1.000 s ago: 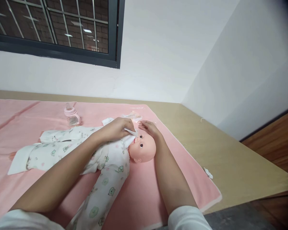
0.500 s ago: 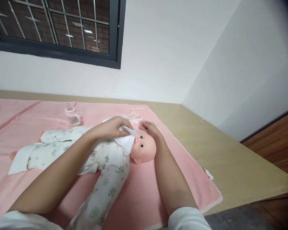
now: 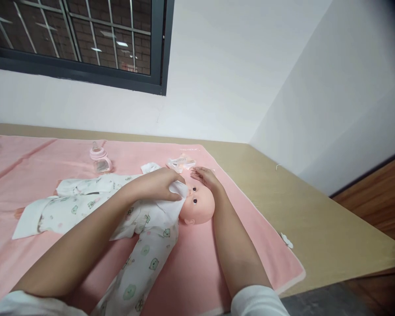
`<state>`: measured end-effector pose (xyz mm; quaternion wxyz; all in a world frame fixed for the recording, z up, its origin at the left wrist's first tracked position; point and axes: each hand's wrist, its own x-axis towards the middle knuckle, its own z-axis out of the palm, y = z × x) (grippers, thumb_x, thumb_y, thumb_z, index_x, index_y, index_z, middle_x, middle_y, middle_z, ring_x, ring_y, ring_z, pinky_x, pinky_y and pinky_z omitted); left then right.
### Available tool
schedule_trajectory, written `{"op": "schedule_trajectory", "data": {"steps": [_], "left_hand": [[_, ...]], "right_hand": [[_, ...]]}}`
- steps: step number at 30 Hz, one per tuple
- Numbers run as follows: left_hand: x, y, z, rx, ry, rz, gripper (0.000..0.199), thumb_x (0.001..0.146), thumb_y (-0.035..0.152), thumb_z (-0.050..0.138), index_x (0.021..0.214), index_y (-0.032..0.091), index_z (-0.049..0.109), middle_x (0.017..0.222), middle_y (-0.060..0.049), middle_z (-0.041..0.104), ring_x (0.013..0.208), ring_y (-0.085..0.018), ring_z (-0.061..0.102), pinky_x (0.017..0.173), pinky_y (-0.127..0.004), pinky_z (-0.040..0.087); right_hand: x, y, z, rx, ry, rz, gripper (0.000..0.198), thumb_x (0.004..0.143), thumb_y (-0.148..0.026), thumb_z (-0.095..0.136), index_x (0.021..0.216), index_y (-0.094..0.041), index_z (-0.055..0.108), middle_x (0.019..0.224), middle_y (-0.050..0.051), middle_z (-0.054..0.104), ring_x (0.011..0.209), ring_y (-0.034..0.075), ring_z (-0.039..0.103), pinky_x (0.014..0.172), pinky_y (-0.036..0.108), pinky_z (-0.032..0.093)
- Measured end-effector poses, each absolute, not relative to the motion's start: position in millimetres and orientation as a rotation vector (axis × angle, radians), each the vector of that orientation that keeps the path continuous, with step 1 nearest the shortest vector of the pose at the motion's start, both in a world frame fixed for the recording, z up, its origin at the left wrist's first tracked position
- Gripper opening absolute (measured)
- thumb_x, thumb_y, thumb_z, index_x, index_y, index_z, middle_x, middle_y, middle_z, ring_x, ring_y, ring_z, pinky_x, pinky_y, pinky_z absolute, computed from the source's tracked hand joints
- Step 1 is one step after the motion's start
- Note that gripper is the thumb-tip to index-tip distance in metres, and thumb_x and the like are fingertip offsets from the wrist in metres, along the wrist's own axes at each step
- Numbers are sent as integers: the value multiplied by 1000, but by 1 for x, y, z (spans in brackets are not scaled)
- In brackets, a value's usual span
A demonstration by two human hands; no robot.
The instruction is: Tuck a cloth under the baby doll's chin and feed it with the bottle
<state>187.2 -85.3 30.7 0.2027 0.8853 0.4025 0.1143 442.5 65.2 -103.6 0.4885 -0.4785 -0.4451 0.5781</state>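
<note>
A baby doll [image 3: 200, 204] in a white romper with green prints [image 3: 151, 241] lies on its back, its head to the right. My left hand [image 3: 163, 182] pinches a thin white tissue [image 3: 177, 189] between thumb and fingers at the doll's mouth and chin, covering the lower face. The doll's eyes stay in sight. My right hand [image 3: 204, 176] rests by the far side of the doll's head, fingers stretched out, with the forearm along the crown.
A pink blanket [image 3: 250, 245] lies under the doll on a wooden surface [image 3: 316, 219]. Behind the doll are a pink baby bottle [image 3: 101, 160], a crumpled white piece [image 3: 150, 167] and a clear packet [image 3: 181, 162]. A small white object [image 3: 286, 240] lies at the blanket's right edge.
My left hand has turned and shifted slightly right and down with the tissue, which is now bunched closer to the doll's mouth. My right hand stays in place.
</note>
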Motion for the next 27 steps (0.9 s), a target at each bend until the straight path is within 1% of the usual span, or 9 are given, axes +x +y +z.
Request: {"op": "schedule_trajectory", "data": {"steps": [2, 4, 8, 10, 15, 19, 23, 27], "left_hand": [[190, -88, 32, 2465, 1123, 304, 11, 77, 27, 57, 78, 18, 63, 79, -1, 65, 71, -18, 58, 59, -25, 36], [193, -90, 34, 2460, 1119, 294, 9, 77, 26, 55, 72, 18, 57, 73, 1, 60, 66, -16, 54, 56, -26, 32], [196, -92, 34, 2446, 1127, 292, 10, 77, 25, 55, 69, 19, 54, 65, 3, 52, 60, -14, 47, 54, -27, 28], [195, -91, 32, 2456, 1125, 311, 12, 78, 25, 55, 68, 19, 51, 63, 3, 51, 59, -14, 47, 53, -27, 28], [192, -85, 27, 2506, 1127, 336, 14, 78, 25, 56, 67, 19, 50, 65, 1, 55, 62, -17, 52, 54, -27, 29], [191, -83, 27, 2521, 1143, 347, 15, 79, 23, 56, 66, 19, 49, 65, 0, 56, 63, -17, 53, 55, -27, 29], [189, -83, 31, 2510, 1199, 367, 11, 79, 20, 57, 69, 19, 55, 73, -1, 62, 69, -18, 57, 58, -27, 31], [189, -81, 30, 2480, 1210, 389, 6, 80, 19, 58, 76, 18, 62, 78, -1, 66, 73, -19, 59, 61, -26, 34]], "right_hand": [[442, 65, -104, -1166, -1080, 1408, 11, 91, -14, 61, 86, -14, 71, 83, 6, 75, 74, 13, 71, 93, 29, 59], [442, 65, -104, -1164, -1081, 1411, 13, 92, -13, 59, 86, -14, 71, 82, 5, 75, 74, 13, 71, 92, 28, 60], [443, 66, -105, -1155, -1082, 1410, 13, 91, -13, 60, 87, -14, 72, 82, 5, 75, 75, 13, 71, 91, 28, 60], [443, 67, -105, -1159, -1080, 1407, 11, 90, -14, 62, 85, -14, 72, 81, 6, 75, 74, 13, 71, 92, 29, 60], [443, 67, -105, -1152, -1082, 1409, 6, 87, -15, 68, 83, -15, 72, 78, 6, 73, 73, 14, 70, 94, 31, 59], [442, 65, -104, -1145, -1074, 1415, 9, 89, -14, 64, 83, -14, 72, 77, 5, 73, 74, 13, 70, 91, 28, 60], [442, 63, -102, -1141, -1077, 1418, 12, 92, -13, 61, 85, -13, 71, 75, 5, 72, 73, 12, 70, 86, 25, 61], [443, 64, -103, -1136, -1081, 1418, 5, 88, -15, 67, 85, -14, 70, 78, 5, 73, 74, 12, 70, 89, 26, 60]]}}
